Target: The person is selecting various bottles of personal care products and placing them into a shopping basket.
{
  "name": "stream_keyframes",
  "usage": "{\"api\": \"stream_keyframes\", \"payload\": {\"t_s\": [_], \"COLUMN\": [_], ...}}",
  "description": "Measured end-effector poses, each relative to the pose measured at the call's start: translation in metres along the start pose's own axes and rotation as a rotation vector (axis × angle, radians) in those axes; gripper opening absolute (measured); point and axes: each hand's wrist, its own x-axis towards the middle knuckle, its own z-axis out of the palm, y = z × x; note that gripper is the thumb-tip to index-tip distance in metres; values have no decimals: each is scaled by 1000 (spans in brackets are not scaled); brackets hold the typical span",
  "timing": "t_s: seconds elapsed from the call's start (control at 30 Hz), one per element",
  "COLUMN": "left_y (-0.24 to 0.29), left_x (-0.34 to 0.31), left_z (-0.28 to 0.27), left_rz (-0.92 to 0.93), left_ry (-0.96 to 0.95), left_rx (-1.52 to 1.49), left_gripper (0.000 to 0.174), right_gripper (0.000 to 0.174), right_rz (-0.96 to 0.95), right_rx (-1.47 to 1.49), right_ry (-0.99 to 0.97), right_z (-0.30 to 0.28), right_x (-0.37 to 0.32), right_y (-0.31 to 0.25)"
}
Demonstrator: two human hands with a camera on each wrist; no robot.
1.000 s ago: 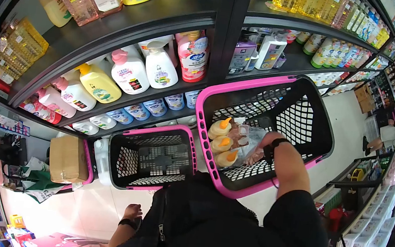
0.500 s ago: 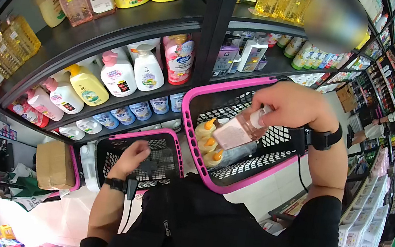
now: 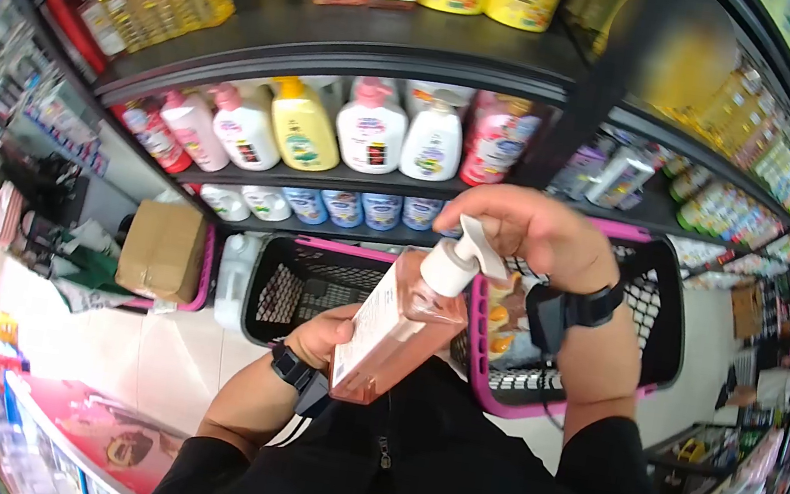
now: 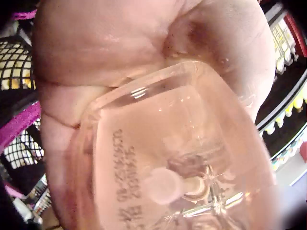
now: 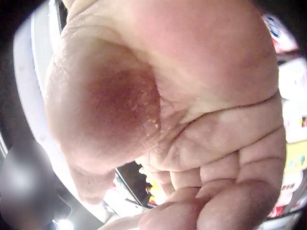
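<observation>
My left hand (image 3: pixel 320 336) grips a clear pink pump bottle (image 3: pixel 406 314) near its lower end. The bottle is tilted in front of my chest, its white pump head (image 3: pixel 465 252) pointing up and away. In the left wrist view the bottle's flat base (image 4: pixel 144 139), printed with a dark code, faces the camera, against the left palm (image 4: pixel 110 43). Just beyond the pump head is my right hand (image 3: pixel 548 238), its fingers loosely bent. The right wrist view shows its bare palm (image 5: pixel 206 62) with nothing held in it.
A black basket with a pink rim (image 3: pixel 479 350) on the right holds several orange-capped bottles (image 3: pixel 502 319). Left of it stands another such basket (image 3: pixel 344 249), then a white jug (image 3: pixel 234 280) and a cardboard box (image 3: pixel 162 250). Shelves (image 3: pixel 344 33) of bottles run along the front.
The pink pump bottle came up out of the right-hand basket in my right hand. It is now in my left hand before my chest, and the right hand has let go.
</observation>
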Motion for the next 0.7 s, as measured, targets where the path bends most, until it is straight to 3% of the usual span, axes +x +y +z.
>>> {"api": "stream_keyframes", "payload": {"t_s": [0.07,0.1,0.17,0.3,0.37,0.47,0.5,0.53,0.6,0.63,0.67,0.7], "left_y": [-10,-11,-5,4,8,13,13,22,25,26,28,29], "left_x": [-5,-6,-10,-33,-44,-63,-73,-77,-92,-102,-105,-113], "left_z": [-19,-9,6,2,0,8,-2,12,6,1,-2,-11], "left_rz": [36,82,137,179,216,302,380,352,337,287,308,298], "left_ry": [-189,-262,-365,-181,34,521,336,390,362,347,382,377], "left_rx": [-170,-205,-241,-105,-28,55,143,225,360,327,436,465], "left_gripper": [96,95,89,77,74,72,91,109,114,114,95,88], "right_gripper": [113,119,108,89,77,69,61,61,60,58,56,56], "right_rz": [-77,-124,-228,-217,-254,-212,-209,-200,-180,-201,-197,-164], "right_rx": [166,242,284,284,243,215,159,170,188,132,137,110], "right_ry": [22,10,-68,-121,-41,48,49,65,98,127,137,154], "right_z": [16,30,47,66,73,76,76,80,93,97,101,104], "right_x": [28,44,78,99,107,125,129,135,145,152,158,165], "right_y": [24,30,65,70,73,87,91,95,106,115,124,134]}}
